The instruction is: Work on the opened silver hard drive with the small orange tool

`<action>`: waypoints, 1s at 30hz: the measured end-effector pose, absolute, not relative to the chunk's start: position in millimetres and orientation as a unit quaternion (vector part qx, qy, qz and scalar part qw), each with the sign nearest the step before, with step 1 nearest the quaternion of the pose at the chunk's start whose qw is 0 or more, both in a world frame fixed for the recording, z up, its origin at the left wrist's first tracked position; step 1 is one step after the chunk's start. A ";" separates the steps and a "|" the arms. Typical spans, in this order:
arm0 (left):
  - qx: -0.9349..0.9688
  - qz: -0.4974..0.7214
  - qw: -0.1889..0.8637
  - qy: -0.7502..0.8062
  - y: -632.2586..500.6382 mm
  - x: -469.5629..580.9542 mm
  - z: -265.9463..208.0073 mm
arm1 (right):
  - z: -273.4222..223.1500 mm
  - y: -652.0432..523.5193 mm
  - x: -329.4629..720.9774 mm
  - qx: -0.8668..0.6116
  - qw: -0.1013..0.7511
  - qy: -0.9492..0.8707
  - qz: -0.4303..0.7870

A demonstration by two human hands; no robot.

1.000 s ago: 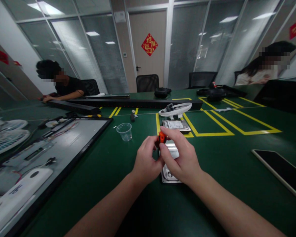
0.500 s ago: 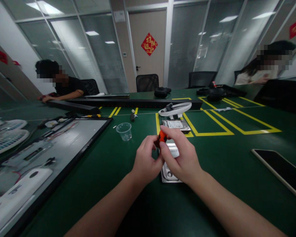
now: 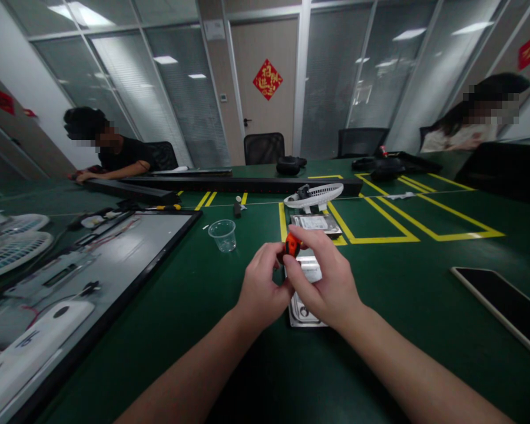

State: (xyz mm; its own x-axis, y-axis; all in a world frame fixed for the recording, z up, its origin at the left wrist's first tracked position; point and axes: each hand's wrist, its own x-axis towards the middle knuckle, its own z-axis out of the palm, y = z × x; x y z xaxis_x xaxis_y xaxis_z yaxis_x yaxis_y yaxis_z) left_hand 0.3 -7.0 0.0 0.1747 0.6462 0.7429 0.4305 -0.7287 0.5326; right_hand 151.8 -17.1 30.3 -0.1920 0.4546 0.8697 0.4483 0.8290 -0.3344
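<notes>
An orange-and-black screwdriver stands up over a silver hard drive on the green table, its handle end facing me and its shaft hidden. My right hand pinches the handle between thumb and fingers. From the other side, my left hand is closed around the lower part of the screwdriver, so its fingertips are partly hidden. Both hands cover much of the drive. Just beyond lies a second hard drive with a white label.
A clear plastic cup stands left of my hands. Behind the drives is a white fan-like grille. A large panel with parts fills the left, and a phone lies right. Two people sit across the table.
The orange-and-black handle has turned slightly between my right fingers, showing more of its black stripe. Both hands stay in nearly the same place over the drive.
</notes>
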 end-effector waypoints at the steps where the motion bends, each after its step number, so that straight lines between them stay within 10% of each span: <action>1: 0.762 0.535 0.103 0.351 -7.2 0.7 0.6 | 30.3 -17.5 152.0 -0.290 0.563 -0.774 0.006; 30: 0.754 0.547 0.080 0.355 -7.6 -0.4 1.0 | 29.3 -15.9 151.9 -0.301 0.568 -0.766 0.003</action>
